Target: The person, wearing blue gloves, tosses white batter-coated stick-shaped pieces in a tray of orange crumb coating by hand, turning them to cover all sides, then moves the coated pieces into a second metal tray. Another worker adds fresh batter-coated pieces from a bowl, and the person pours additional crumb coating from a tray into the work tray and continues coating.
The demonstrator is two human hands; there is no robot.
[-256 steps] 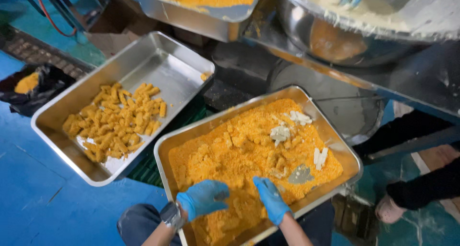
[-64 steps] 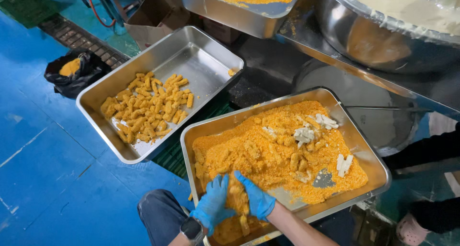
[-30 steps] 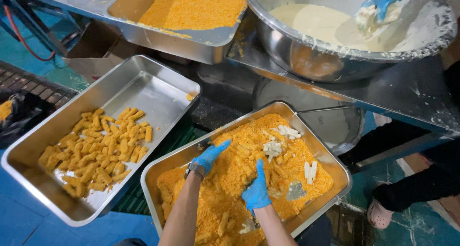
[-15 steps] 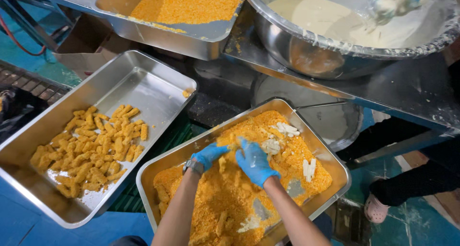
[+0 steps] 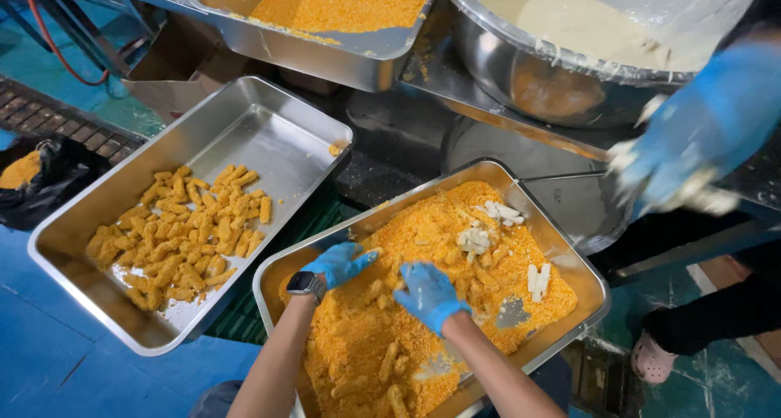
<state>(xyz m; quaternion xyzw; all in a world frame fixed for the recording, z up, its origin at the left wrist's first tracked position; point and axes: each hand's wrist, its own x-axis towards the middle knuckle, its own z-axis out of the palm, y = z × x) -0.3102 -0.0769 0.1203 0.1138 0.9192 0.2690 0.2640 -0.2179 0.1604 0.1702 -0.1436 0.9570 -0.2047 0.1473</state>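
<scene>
The co-worker's blue-gloved hand (image 5: pixel 691 149) was smeared by motion blur, and whatever pale thing it gripped could not be made out. The right hand (image 5: pixel 429 294) had its fingertips sunk in the orange crumbs (image 5: pixel 423 223), so its grip was unclear. The crumb tray (image 5: pixel 569 259) ran off the bottom edge, and the batter bowl (image 5: pixel 521 76) off the top

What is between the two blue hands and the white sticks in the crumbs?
Nothing solid. Only loose orange crumbs and a few coated sticks lie between the left hand, the right hand and the white sticks. Both hands rest in the crumbs.
</scene>
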